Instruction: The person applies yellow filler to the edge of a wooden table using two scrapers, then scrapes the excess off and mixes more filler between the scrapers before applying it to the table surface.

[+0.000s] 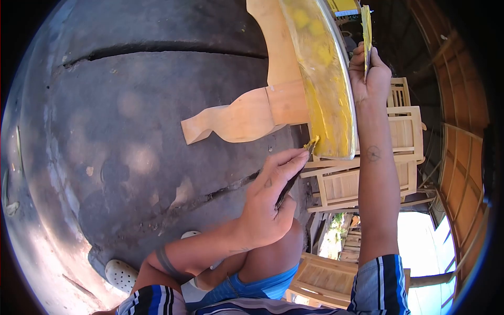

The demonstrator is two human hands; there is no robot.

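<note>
My left hand [275, 197] is closed round a dark, thin scraper [290, 186]. Yellow paste clings to the scraper's tip, which touches the near end of a wooden piece's yellow-smeared edge [331, 118]. That piece has curved, pale wooden legs [244, 115]. On the far side of the yellow edge, my right hand [370, 76] grips a flat blade [366, 39] coated with yellow paste and held upright. The paste lies thick and uneven near the scraper and looks thinner and cloudier farther up.
Pale wooden furniture frames [378, 181] stand behind my right forearm. More slatted wooden furniture [325, 275] is at the bottom. A yellow container [345, 6] shows at the top. The grey concrete floor [131, 105] has cracks. White clogs [121, 275] are on my feet.
</note>
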